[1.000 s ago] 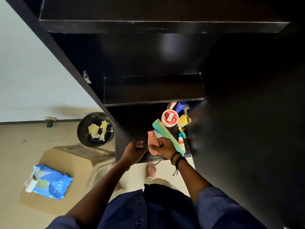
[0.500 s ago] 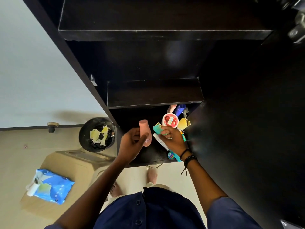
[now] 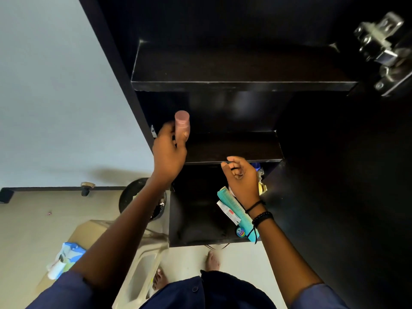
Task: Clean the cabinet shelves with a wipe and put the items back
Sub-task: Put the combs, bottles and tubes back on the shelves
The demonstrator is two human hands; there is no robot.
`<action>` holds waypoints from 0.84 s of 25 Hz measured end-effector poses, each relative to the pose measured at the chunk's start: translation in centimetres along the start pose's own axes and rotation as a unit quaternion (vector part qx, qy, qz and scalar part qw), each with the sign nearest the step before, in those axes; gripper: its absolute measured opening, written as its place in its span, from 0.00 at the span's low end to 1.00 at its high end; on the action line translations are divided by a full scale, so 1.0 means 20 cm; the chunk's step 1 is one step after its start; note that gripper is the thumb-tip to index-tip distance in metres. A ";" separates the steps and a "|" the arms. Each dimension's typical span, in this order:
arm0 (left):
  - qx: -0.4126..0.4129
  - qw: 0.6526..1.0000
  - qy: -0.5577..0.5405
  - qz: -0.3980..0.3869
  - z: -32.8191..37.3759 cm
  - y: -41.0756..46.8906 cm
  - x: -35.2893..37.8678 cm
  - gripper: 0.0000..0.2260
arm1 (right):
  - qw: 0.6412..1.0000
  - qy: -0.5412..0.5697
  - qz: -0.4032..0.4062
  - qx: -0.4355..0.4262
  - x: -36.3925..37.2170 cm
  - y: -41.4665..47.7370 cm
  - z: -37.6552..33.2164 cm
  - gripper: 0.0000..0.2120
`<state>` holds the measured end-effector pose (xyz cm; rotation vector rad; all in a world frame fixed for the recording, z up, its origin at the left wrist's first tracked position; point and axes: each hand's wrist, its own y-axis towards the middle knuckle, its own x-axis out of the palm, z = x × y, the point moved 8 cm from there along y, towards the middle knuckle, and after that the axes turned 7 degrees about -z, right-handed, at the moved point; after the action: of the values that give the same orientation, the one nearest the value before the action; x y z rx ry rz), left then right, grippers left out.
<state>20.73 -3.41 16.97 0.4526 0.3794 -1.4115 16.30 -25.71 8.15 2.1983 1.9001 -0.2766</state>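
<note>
left hand point(image 3: 169, 152): grips pink cylindrical plastic bottle point(image 3: 182, 127), upright; near dark cabinet shelf point(image 3: 234, 148)
right hand point(image 3: 242, 178): fingers curled; contents unreadable
teal plastic comb point(image 3: 230, 202): partly under right wrist

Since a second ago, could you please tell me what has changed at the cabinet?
The left hand took the pink bottle from the bottom shelf and lifted it toward the middle shelf. The right hand let go of the comb and rose; whether it holds anything is unclear. The wipes pack and bin stayed put.
</note>
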 end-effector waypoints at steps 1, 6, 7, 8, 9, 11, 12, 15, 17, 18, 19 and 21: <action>-0.012 1.000 0.021 -0.001 -0.01 0.03 0.02 0.15 | 1.000 -0.005 -0.003 0.002 0.01 0.00 0.00 0.11; -0.114 0.993 0.029 0.026 -0.09 0.08 0.08 0.15 | 0.999 -0.051 -0.016 0.001 0.00 -0.03 0.06 0.09; -0.125 0.991 0.030 0.038 -0.09 0.08 0.08 0.15 | 0.998 -0.063 -0.006 -0.006 -0.02 -0.03 0.07 0.06; -0.133 0.989 0.032 0.049 -0.09 0.08 0.09 0.15 | 0.997 -0.077 0.008 -0.012 -0.04 -0.03 0.10 0.03; -0.139 0.988 0.033 0.058 -0.09 0.07 0.09 0.15 | 0.994 -0.102 0.023 -0.008 -0.06 -0.03 0.14 0.04; -0.153 0.986 0.027 0.065 -0.10 0.05 0.10 0.15 | 0.987 -0.149 0.034 0.051 -0.09 -0.04 0.28 0.06; -0.160 0.985 0.024 0.066 -0.11 0.05 0.10 0.15 | 0.981 -0.164 0.036 0.095 -0.10 -0.05 0.37 0.06; -0.166 0.984 0.018 0.068 -0.13 0.04 0.11 0.17 | 0.955 -0.199 0.022 0.219 -0.13 -0.09 0.61 0.16; -0.157 0.985 0.006 0.072 -0.13 0.03 0.11 0.18 | 0.940 -0.212 -0.002 0.268 -0.11 -0.08 0.71 0.18; -0.149 0.986 0.005 0.072 -0.14 0.02 0.11 0.18 | 0.933 -0.224 -0.008 0.283 -0.10 -0.07 0.74 0.19; -0.142 0.987 0.012 0.070 -0.15 0.02 0.11 0.19 | 0.925 -0.238 -0.008 0.298 -0.10 -0.05 0.77 0.20; -0.122 0.990 0.057 0.049 -0.15 0.03 0.13 0.21 | 0.906 -0.261 0.003 0.333 -0.09 -0.01 0.79 0.25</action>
<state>21.73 -4.08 13.11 0.3472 0.6078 -1.2279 15.80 -31.97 -6.57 2.1471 1.6225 -1.5375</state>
